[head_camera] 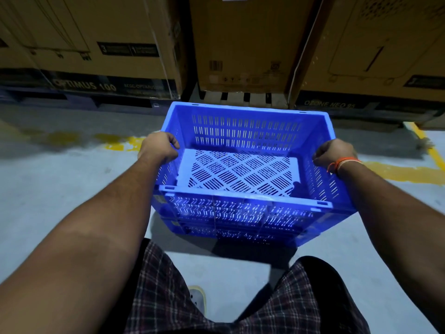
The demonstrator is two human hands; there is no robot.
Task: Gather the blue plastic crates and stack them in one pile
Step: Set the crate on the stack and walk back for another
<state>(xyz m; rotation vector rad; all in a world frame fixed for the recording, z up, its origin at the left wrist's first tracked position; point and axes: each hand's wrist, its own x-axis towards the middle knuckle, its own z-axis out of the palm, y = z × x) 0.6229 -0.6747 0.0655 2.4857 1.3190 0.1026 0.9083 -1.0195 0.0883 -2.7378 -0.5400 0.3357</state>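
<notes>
Blue slotted plastic crate (243,165), rectangular; left hand (160,147) and right hand (333,153) fingers clamped over opposite rims

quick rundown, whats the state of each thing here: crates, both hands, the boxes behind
top blue crate: upright, empty, gripped at both side rims
lower blue crate: under the top one, mostly hidden; nested or just below, cannot tell
left hand: curled over the crate's left rim
right hand: curled over the right rim
cardboard boxes: closed, standing in a row behind
</notes>
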